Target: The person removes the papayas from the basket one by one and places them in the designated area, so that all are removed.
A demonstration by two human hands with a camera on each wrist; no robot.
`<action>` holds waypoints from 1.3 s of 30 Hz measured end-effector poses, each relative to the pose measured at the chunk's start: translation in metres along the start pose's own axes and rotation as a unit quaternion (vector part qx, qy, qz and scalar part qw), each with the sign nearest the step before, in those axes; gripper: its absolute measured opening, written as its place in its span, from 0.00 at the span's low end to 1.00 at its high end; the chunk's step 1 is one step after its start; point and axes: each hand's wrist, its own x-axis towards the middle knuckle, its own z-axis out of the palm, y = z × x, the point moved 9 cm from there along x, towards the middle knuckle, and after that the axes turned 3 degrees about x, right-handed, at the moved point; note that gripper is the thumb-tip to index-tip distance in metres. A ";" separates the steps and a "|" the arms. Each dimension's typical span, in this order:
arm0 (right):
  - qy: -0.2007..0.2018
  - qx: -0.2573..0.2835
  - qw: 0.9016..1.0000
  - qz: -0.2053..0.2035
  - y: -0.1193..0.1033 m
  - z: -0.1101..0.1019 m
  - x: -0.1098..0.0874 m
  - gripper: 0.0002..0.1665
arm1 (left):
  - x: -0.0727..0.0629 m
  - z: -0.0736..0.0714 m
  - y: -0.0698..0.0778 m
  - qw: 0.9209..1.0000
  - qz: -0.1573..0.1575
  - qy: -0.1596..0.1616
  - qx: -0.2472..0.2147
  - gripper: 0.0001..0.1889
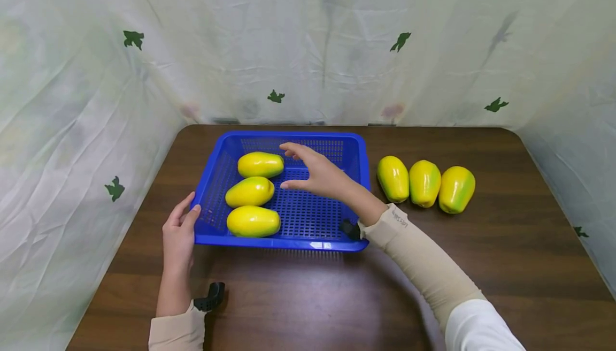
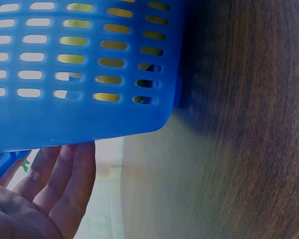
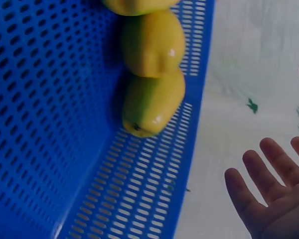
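In the head view a blue plastic basket (image 1: 308,242) with slotted walls stands on the table. My left hand (image 1: 179,233) grips its left rim, the thumb near the top edge; in the left wrist view the fingers (image 2: 72,184) lie by the rim. Three glossy yellow papayas lie in a column along the basket's left side: a back one (image 1: 260,165), a middle one (image 1: 250,191) and a front one (image 1: 253,221). Just right of them, my right hand (image 1: 320,172) hovers over the basket, fingers spread and holding nothing; the right wrist view shows this hand (image 3: 276,199) apart from the fruit.
Three more yellow-green papayas stand in a row on the table right of the basket: a left one (image 1: 393,179), a middle one (image 1: 425,183) and a right one (image 1: 456,190). Pale curtains (image 1: 308,46) with green leaf-like patches surround the brown wooden table (image 1: 505,244).
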 end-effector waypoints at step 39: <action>-0.309 -0.048 0.950 0.012 0.016 0.124 0.007 0.39 | 0.000 0.000 -0.001 0.999 0.000 0.000 -0.032 0.22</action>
